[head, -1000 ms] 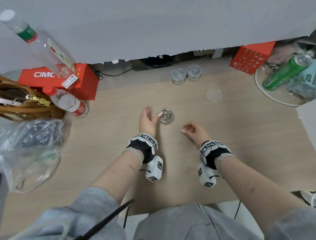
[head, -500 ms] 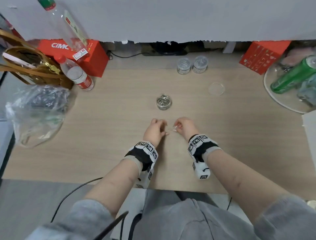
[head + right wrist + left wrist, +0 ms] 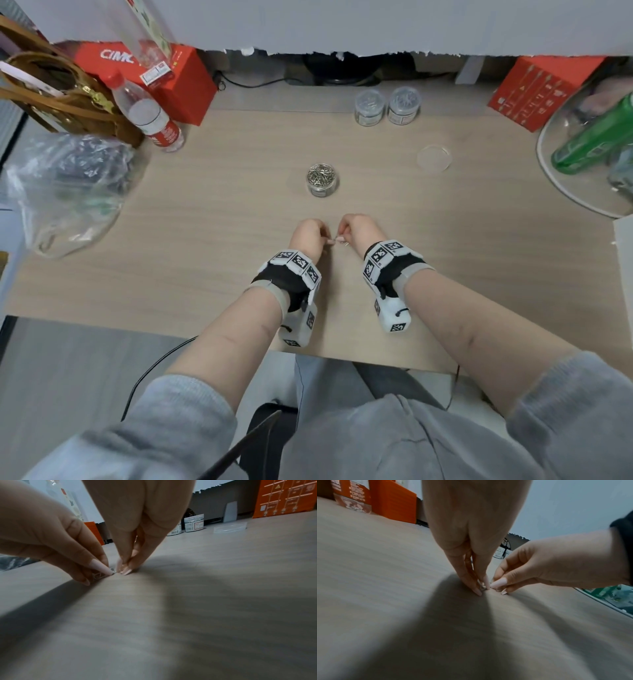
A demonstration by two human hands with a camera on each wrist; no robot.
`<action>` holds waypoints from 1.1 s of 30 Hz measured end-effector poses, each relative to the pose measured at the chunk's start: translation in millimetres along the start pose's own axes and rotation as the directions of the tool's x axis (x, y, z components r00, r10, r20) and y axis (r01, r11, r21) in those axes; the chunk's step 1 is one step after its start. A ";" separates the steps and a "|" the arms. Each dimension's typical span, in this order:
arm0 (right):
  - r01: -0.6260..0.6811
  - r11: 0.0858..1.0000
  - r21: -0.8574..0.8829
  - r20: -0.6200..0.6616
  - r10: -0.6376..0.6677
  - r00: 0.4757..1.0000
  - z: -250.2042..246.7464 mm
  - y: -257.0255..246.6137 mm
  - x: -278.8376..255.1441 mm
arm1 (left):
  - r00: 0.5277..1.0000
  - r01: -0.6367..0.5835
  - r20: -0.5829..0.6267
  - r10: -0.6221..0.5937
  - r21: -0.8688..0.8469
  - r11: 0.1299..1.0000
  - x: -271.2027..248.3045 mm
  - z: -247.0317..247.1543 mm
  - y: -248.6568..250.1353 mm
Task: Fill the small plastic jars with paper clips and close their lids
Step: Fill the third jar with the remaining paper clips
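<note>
Two hands pinch at paper clips on a wooden table, nearer the person than the open jar.

Head view: left hand [image 3: 308,236] and right hand [image 3: 358,230] meet fingertip to fingertip; the clips between them are too small to make out. The open jar [image 3: 321,179] stands full, its lid [image 3: 434,157] well to its right, two closed jars [image 3: 387,105] behind it. Left wrist view: left fingers [image 3: 467,577] narrowly pinch a blurred clip [image 3: 482,586]. Right wrist view: right fingers [image 3: 126,559] press tips together at the table [image 3: 223,601]; left thumbnail covers a clip [image 3: 98,576].

paper clips [image 3: 100,575] between the fingertips [image 3: 485,582] are mostly hidden, can't count them. green bottle [image 3: 596,135] cut off at the edge, labels on the closed jars [image 3: 194,523] too blurry to read.
</note>
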State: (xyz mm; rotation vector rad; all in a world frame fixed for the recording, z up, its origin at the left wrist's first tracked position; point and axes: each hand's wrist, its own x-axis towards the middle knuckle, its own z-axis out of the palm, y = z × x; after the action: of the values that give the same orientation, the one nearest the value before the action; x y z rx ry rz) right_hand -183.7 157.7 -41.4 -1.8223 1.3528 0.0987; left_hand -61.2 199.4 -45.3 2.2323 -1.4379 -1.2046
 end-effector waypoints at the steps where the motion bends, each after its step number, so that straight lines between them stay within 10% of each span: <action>1: 0.020 0.999 0.030 -0.044 -0.019 0.999 2.2 3.0 -1.5 | 0.998 -0.024 -0.060 0.023 -0.025 0.999 -4.7 1.5 -3.0; 11: 0.001 0.968 0.250 -0.064 0.015 0.998 7.3 16.8 2.4 | 1.000 0.005 0.021 0.007 -0.497 0.868 -10.0 7.1 -8.5; 33: 0.150 0.793 0.590 -0.363 0.095 0.927 -42.1 -28.6 42.4 | 0.973 -0.231 -0.114 0.201 -0.447 0.864 55.7 -68.6 21.3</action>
State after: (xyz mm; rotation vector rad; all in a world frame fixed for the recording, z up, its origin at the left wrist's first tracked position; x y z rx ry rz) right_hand -159.4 99.9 -19.8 -1.3291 1.3971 -0.6756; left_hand -14.5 126.4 -18.0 1.7247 -1.1861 -1.2296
